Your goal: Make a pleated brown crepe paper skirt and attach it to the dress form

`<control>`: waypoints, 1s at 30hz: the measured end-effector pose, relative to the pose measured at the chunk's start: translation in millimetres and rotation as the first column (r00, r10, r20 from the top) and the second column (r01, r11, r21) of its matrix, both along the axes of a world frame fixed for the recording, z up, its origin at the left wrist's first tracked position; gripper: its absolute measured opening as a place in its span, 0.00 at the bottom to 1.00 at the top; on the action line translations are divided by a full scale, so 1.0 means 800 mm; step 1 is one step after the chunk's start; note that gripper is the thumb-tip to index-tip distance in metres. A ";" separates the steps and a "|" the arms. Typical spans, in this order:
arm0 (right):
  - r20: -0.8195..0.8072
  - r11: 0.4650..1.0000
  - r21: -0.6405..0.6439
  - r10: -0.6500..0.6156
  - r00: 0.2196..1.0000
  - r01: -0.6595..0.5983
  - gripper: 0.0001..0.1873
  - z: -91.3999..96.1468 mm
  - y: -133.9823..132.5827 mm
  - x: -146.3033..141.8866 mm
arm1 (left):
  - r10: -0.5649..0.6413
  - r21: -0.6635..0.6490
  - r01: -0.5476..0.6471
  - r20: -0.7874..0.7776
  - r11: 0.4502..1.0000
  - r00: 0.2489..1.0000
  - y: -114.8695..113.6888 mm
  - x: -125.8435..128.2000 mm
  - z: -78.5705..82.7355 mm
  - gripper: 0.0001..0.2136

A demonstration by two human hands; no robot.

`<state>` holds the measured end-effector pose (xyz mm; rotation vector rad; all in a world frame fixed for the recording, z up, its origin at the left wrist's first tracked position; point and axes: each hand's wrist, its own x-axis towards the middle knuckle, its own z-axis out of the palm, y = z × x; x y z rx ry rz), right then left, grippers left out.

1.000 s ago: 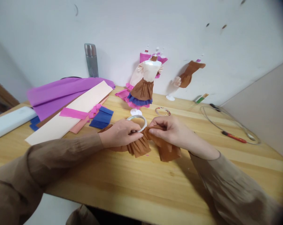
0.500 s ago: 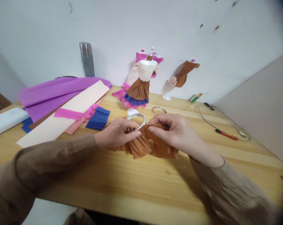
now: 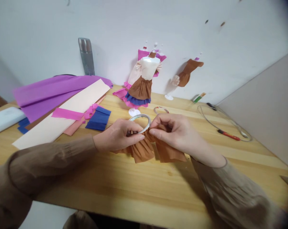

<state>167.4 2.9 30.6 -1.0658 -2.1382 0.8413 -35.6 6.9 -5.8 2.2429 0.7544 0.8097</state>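
Note:
A pleated strip of brown crepe paper (image 3: 144,151) lies gathered on the wooden table (image 3: 139,187). My left hand (image 3: 116,136) pinches its top edge with thumb and fingers closed. My right hand (image 3: 175,130) pinches the same edge just to the right, fingers closed on a fold. The two pinches nearly touch. A roll of white tape (image 3: 140,122) stands right behind my left fingers.
Sheets of purple (image 3: 53,92), cream (image 3: 62,114), pink and blue paper (image 3: 98,117) lie at the left. A dressed mannequin (image 3: 144,79), a second small stand (image 3: 182,79) and a steel bottle (image 3: 86,55) stand by the wall. A cable and red-handled tool (image 3: 226,134) lie right.
Both hands keep pinching the brown paper and have drawn slightly closer together; the folds under them have shifted a little. The view has drifted slightly.

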 end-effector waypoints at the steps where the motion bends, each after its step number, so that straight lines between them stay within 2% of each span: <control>1: 0.002 1.000 -0.001 0.008 1.000 -0.008 0.06 0.000 0.000 0.000 | -0.001 0.007 0.001 -0.002 1.000 1.000 0.000 0.000 0.000 0.11; 6: 0.042 0.999 0.029 0.014 0.999 -0.015 0.07 0.004 -0.005 0.002 | 0.018 0.016 -0.018 0.000 1.000 1.000 0.001 0.000 -0.001 0.12; 12: 0.170 0.962 0.245 -0.167 0.971 0.123 0.07 0.005 -0.011 0.002 | 0.104 0.077 -0.102 -0.016 0.992 0.994 0.002 0.001 -0.003 0.12; 16: 0.220 0.941 0.322 -0.176 0.959 0.099 0.07 0.005 -0.020 -0.001 | 0.144 0.150 -0.140 -0.019 0.979 0.989 0.003 0.002 -0.004 0.13; 20: 0.233 0.951 0.308 -0.088 0.968 0.013 0.06 0.005 -0.028 -0.002 | 0.119 0.153 -0.115 -0.015 0.981 0.993 0.003 0.002 -0.004 0.12; 25: 0.176 0.958 0.272 -0.139 0.975 0.087 0.06 0.005 -0.024 -0.001 | 0.098 0.165 -0.096 -0.005 0.982 0.995 0.002 0.001 -0.003 0.12; 30: 0.163 0.983 0.181 -0.049 0.985 0.019 0.07 0.002 -0.017 0.001 | 0.079 0.150 -0.076 -0.014 0.986 0.997 0.001 0.001 -0.001 0.12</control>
